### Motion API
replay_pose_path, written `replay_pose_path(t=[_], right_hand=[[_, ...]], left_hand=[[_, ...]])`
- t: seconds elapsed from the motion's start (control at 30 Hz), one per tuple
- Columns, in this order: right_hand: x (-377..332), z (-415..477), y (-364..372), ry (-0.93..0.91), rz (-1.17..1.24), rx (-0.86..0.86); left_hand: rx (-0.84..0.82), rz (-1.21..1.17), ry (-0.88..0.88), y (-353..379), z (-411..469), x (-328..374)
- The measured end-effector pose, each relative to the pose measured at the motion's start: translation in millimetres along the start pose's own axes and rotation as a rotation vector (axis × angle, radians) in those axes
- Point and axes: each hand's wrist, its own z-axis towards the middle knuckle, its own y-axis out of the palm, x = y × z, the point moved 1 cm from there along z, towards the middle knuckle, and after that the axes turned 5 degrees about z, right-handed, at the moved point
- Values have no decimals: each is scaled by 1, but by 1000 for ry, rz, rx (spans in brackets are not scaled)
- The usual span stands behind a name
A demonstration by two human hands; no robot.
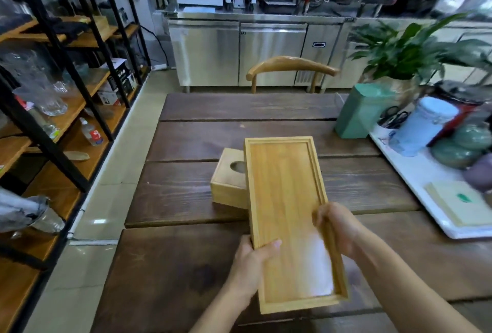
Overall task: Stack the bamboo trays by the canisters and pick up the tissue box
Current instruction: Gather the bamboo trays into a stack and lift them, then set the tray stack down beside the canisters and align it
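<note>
Shelving of black metal posts and orange-brown wooden boards (66, 109) fills the nine o'clock side of the view, loaded with clear glassware, small boxes and a plastic bottle with a red label (91, 133). Next comes the dark brown plank table (202, 141), which spreads across the middle. On it, just left of centre, sits the light bamboo tissue box with an oval slot in its top (229, 178); its right part is hidden behind the tray. The long rectangular bamboo tray with a raised rim (287, 213) is held above the table, tilted, its far end toward twelve o'clock and its near end toward six. The left hand (249, 266) grasps the tray's left edge near seven o'clock, thumb lying over the rim onto the inner face. The right hand (338, 226) clasps the right rim at about four o'clock of the tray, fingers curled over the edge. Whether a second tray lies beneath cannot be told. At twelve o'clock a curved wooden chair back (291, 66) stands before steel cabinets. Toward two o'clock stand a green square tin canister (362, 111), a leafy potted plant (407, 50) and a pale blue clip-lid jar (423, 127), the jar on a white tray (426, 183) well apart from the bamboo tray.
</note>
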Motion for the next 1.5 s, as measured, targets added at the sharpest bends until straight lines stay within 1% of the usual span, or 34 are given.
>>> replay_pose_path(t=[0.07,0.13,0.3,0.4,0.5,0.63,0.9,1.07,1.2,1.3,1.4,1.5], right_hand=[[1,2,-23,73,23,45],[4,10,-48,107,55,51],[7,40,-116,168,101,116],[4,64,-160,209,120,99],[-8,83,-193,226,109,89],[-27,110,-228,218,113,54],[-52,158,-276,200,74,35],[-58,177,-286,83,-55,-12],[-53,181,-293,-13,-117,2],[-45,179,-296,-41,-147,35],[-39,177,-300,-42,-105,53],[-34,178,-305,-37,-68,62]], left_hand=[[-44,-19,-72,24,8,2],[-56,-11,-115,48,16,5],[-50,37,-163,111,42,15],[-88,48,-219,151,59,22],[-98,-1,-298,186,79,33],[-109,-43,-327,226,102,53],[-72,-40,-276,275,148,77],[-55,-44,-258,288,176,85],[-44,-48,-244,296,189,88],[12,-59,-193,302,198,82],[100,-48,-123,308,203,75],[120,-27,-43,311,209,66]])
